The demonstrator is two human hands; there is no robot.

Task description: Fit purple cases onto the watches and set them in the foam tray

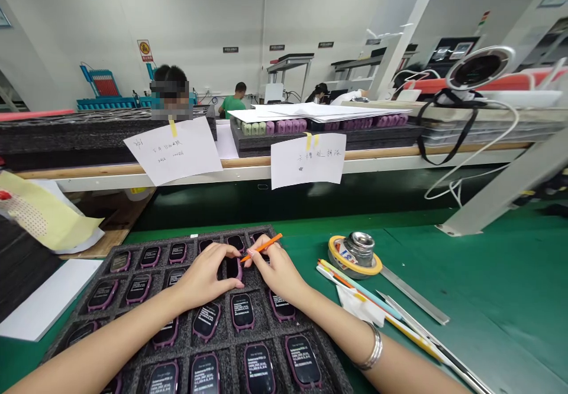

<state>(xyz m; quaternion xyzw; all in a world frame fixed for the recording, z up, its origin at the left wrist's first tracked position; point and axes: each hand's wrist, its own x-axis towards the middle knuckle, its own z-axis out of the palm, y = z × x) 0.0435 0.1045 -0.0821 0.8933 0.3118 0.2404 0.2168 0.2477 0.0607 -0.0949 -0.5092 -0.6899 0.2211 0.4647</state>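
Device [234,268] between both hands mostly hidden under fingers; grip unclear. Foam tray [133,252] cut off at bottom edge, its front-row units partly covered by forearms. Handwriting on paper notes [306,158] too faint to read.

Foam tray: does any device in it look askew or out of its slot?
One does: the purple-rimmed device under the left hand sits lifted in the foam tray, unlike its flat neighbours. The right hand holds an orange stick.

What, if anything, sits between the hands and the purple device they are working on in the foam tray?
Nothing visible. The left hand and right hand both rest directly on the purple device in the foam tray. The right hand also holds an orange stick above it.
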